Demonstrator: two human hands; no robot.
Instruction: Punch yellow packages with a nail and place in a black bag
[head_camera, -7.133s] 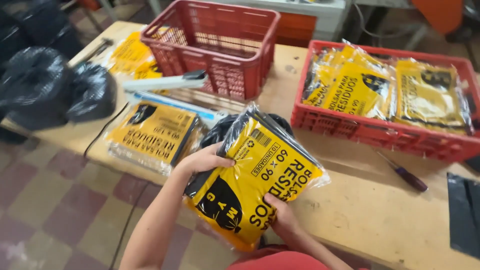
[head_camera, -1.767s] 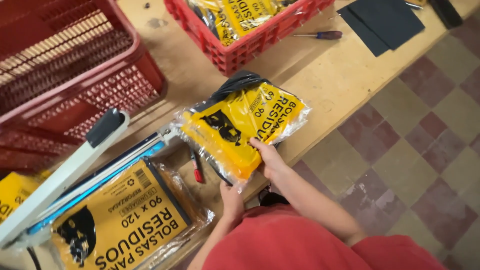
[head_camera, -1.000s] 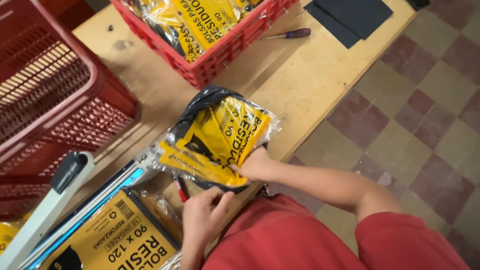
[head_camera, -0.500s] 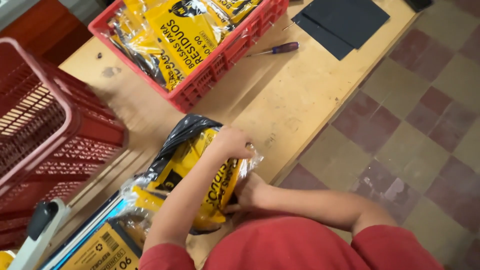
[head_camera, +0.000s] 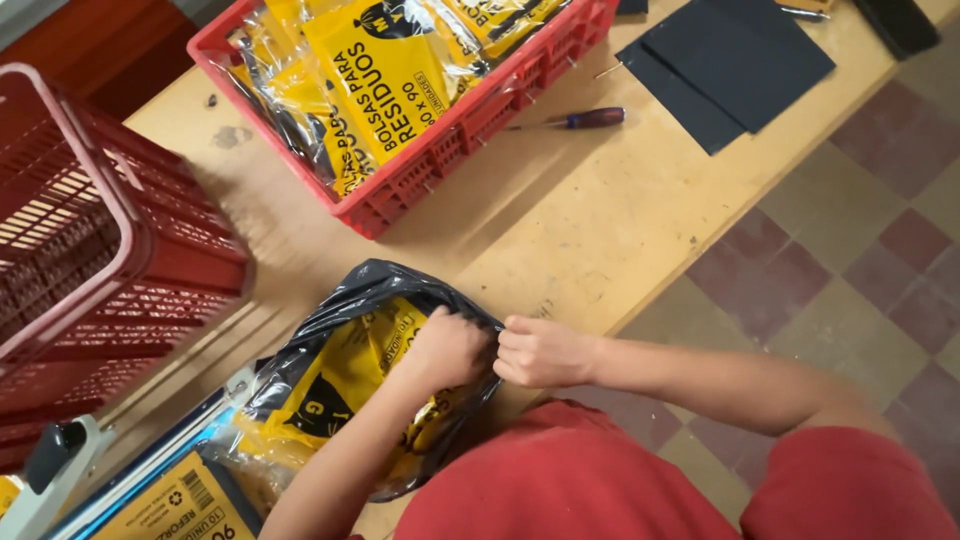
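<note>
A clear plastic pack (head_camera: 340, 390) with a yellow printed label and folded black bags inside lies on the wooden table's near edge. My left hand (head_camera: 450, 348) is closed on the pack's right end, knuckles up. My right hand (head_camera: 540, 352) sits right beside it, fist closed, pinching the same end of the plastic. The two hands touch each other over the pack's edge. My red-shirted body fills the bottom of the view.
A low red crate (head_camera: 470, 130) full of similar yellow-labelled packs stands at the back. A tall red basket (head_camera: 150, 250) stands at the left. A heat sealer (head_camera: 70, 460) and another yellow pack (head_camera: 180, 500) lie bottom left. A screwdriver (head_camera: 580, 118) and black sheets (head_camera: 730, 70) lie at the right.
The pack has been turned and pulled toward the table edge. Both hands have come together at its right end. The view has shifted right, showing more of the low crate.
</note>
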